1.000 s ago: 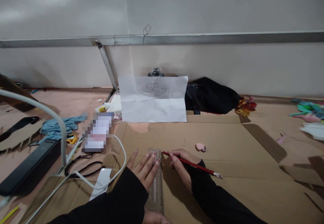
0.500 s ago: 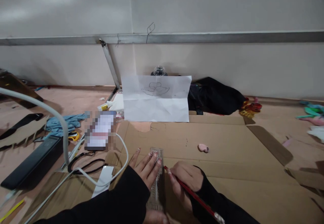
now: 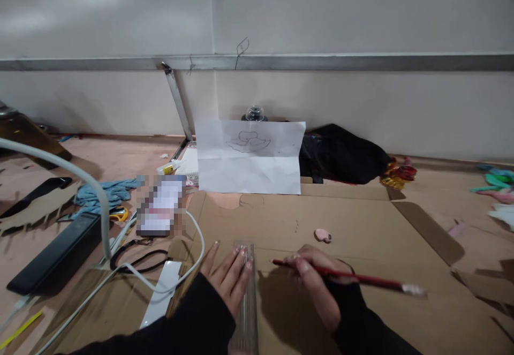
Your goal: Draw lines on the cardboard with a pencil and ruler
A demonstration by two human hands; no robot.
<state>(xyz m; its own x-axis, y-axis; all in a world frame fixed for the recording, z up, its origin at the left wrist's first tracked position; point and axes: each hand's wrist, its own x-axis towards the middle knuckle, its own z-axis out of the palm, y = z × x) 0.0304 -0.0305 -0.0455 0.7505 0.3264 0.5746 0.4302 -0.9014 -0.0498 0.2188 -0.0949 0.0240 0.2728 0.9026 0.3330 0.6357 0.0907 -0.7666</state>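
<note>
My left hand [image 3: 229,277] lies flat with fingers spread, pressing a clear plastic ruler [image 3: 248,304] down on a flattened cardboard box [image 3: 349,221]. In my right hand [image 3: 315,277] is a red pencil [image 3: 361,278], pinched between thumb and fingers. Its dark tip points left toward the ruler, apart from its edge, and the pale end sticks out to the right. A small pink eraser-like piece [image 3: 323,235] rests on the cardboard beyond my right hand. A creased white sheet with a line drawing [image 3: 249,170] stands at the cardboard's far edge.
To the left are a phone [image 3: 160,205] with a blurred screen, a white cable [image 3: 196,274], a black power bank-like block [image 3: 56,253], a blue glove [image 3: 102,197] and a glue bottle [image 3: 168,167]. A black bag [image 3: 345,154] lies behind, against the white wall.
My right hand has moved right and lifted the pencil off the ruler's side, turning it nearly level. The left hand and ruler have shifted slightly left and toward me.
</note>
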